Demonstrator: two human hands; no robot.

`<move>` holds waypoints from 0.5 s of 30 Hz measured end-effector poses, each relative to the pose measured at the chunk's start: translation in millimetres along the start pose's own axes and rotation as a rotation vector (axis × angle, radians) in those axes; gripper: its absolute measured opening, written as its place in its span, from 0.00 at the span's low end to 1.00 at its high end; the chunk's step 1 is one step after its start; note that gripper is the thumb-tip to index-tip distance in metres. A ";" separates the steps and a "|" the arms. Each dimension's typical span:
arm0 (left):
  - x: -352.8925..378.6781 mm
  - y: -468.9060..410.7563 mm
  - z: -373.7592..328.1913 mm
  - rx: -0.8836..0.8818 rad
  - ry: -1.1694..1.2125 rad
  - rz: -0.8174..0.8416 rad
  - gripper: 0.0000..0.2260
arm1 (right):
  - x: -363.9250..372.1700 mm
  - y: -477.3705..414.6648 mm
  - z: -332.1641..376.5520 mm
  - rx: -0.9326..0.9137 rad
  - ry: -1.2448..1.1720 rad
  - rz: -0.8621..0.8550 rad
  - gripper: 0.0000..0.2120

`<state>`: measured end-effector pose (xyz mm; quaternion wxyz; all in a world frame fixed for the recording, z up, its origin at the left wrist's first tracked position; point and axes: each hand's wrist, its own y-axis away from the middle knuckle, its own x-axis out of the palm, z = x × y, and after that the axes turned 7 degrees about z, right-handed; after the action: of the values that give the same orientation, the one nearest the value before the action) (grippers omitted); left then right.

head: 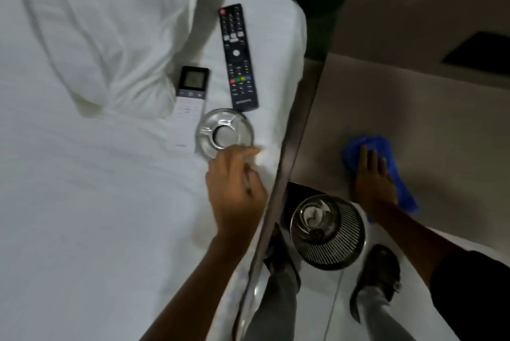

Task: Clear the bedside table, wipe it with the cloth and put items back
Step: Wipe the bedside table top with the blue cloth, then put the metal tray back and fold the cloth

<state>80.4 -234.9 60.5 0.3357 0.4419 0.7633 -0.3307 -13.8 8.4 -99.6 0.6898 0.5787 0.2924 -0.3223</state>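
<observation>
A blue cloth (385, 147) lies on the beige bedside table (414, 108), and my right hand (372, 177) presses flat on it. On the white bed (82, 202) to the left lie a black TV remote (238, 56), a white air-conditioner remote (189, 103) and a clear glass ashtray (224, 132). My left hand (237, 188) hovers just below the ashtray with its fingers loosely curled near the rim; it holds nothing that I can see.
A white pillow (96, 31) fills the upper left of the bed. A round metal mesh waste bin (328, 231) stands on the floor below the table's front edge, between my feet. A dark rectangular item (480, 53) sits at the table's far right.
</observation>
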 end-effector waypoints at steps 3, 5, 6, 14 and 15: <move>-30.5 1.2 36.6 -0.185 -0.053 0.020 0.11 | -21.9 9.0 9.8 -0.020 -0.210 -0.008 0.38; -35.9 -6.4 46.8 -0.475 0.086 0.031 0.11 | -43.2 15.6 16.4 0.082 -0.612 -0.074 0.33; -35.6 -13.1 49.2 -0.622 0.172 0.042 0.13 | -50.5 19.0 17.0 0.146 -0.834 -0.060 0.28; -27.6 -39.4 42.3 -0.890 0.426 0.179 0.19 | -77.4 64.8 51.3 0.121 -1.666 0.390 0.05; -25.8 -37.3 38.6 -0.888 0.444 0.195 0.18 | -80.8 63.9 64.1 0.075 -1.585 0.351 0.08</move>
<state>65.4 -292.1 67.6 0.3500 0.3852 0.8386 0.1609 -12.1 -38.4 12.3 0.7126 0.2386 -0.3888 -0.5331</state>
